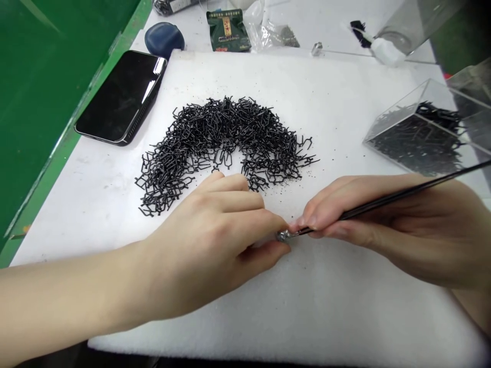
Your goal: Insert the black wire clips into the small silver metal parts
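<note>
White surface (245, 322) w/ black pile (230, 122), L hand (207, 240), R hand (414, 225), thin tool (383, 203), metal pc (284, 235).
L grip pinched closed on metal pc, nearside of pile; R grip closed round tool, tip at pc. Best w/ L braced, R light, tip aligned. Qty: 1 pile (strands uncountable), 2 hands, 1 tool, 1 metal pc.

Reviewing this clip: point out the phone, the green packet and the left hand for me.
Phone (117, 97): head view, on its dark screen.
Green packet (227, 37): head view, on its front.
Left hand (215, 230): head view, on the back of the hand.
</note>
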Tool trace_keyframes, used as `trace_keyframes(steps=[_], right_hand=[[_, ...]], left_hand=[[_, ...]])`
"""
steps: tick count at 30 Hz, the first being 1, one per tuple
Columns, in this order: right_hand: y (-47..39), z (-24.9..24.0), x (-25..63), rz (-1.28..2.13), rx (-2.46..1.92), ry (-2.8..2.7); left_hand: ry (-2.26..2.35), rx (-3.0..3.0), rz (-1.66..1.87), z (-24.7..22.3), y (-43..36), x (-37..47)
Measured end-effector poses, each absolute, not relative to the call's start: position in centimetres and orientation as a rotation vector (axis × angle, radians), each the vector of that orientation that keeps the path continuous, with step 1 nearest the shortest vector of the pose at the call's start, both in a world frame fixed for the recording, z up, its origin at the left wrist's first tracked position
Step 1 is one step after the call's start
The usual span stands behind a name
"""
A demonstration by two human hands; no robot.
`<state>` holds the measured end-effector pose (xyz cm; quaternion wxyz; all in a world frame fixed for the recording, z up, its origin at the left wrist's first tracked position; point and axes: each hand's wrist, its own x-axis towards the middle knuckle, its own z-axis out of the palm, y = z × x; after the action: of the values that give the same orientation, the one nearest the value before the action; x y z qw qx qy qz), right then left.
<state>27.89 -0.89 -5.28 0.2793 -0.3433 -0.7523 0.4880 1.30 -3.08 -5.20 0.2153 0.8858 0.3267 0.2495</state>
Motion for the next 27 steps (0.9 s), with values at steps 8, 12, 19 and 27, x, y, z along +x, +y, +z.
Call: trace_keyframes(steps=[8, 12, 19, 27], right_hand=[[-0.84, -5.61, 27.87, 1.335, -0.943, -1.99], [-0.95, -5.69, 28.04, 1.346, -0.937, -1.982], [-1.0, -5.66, 28.15, 1.348, -0.907, -1.959], [-0.87, -5.45, 28.03, 1.354, -0.884, -1.967]], left_hand=[[0.91, 2.446, 0.679, -5.2, -2.91, 1.48], [0.918, 2.437, 0.681, -5.1, -3.0, 1.44], [0.956, 2.431, 0.642, -5.21, -2.88, 1.41], [0.973, 2.431, 0.645, -4.89, -2.97, 1.45]])
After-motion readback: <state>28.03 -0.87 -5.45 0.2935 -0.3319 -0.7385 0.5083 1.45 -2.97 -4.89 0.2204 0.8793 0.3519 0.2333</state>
